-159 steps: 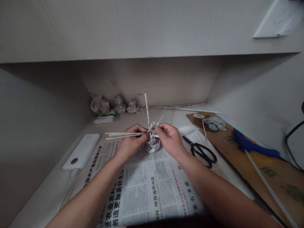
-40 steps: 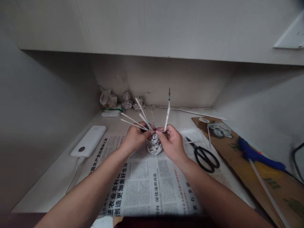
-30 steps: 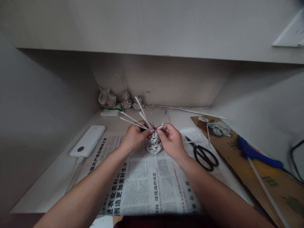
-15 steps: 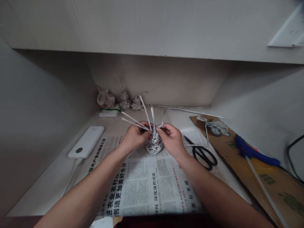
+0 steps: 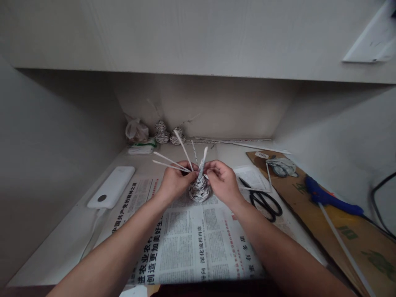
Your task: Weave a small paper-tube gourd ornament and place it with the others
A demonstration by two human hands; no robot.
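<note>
A small woven piece of rolled newspaper strips (image 5: pixel 199 190) stands on the spread newspaper (image 5: pixel 185 239), with several paper strips (image 5: pixel 185 149) sticking up and out from its top. On its left side my left hand (image 5: pixel 177 179) is closed at the upper rim, and strips fan out past its thumb and fingers. Opposite, my right hand (image 5: pixel 223 179) pinches a short bit of paper strip at the top right of the weave. The fingertips of both hands partly hide the rim.
Black scissors (image 5: pixel 264 202) lie right of my right hand. Cardboard (image 5: pixel 328 222) farther right bears a blue glue gun (image 5: pixel 332 200) and a crumpled grey bundle (image 5: pixel 282 167). A white power bank (image 5: pixel 111 187) lies left. Two woven gourd shapes (image 5: pixel 161 133) and a plastic bag (image 5: pixel 136 130) stand at the back.
The upright strip at the front now leans more to the right. A strip near my right hand has come down, and another now shows behind the weave. Both hands stay at the rim.
</note>
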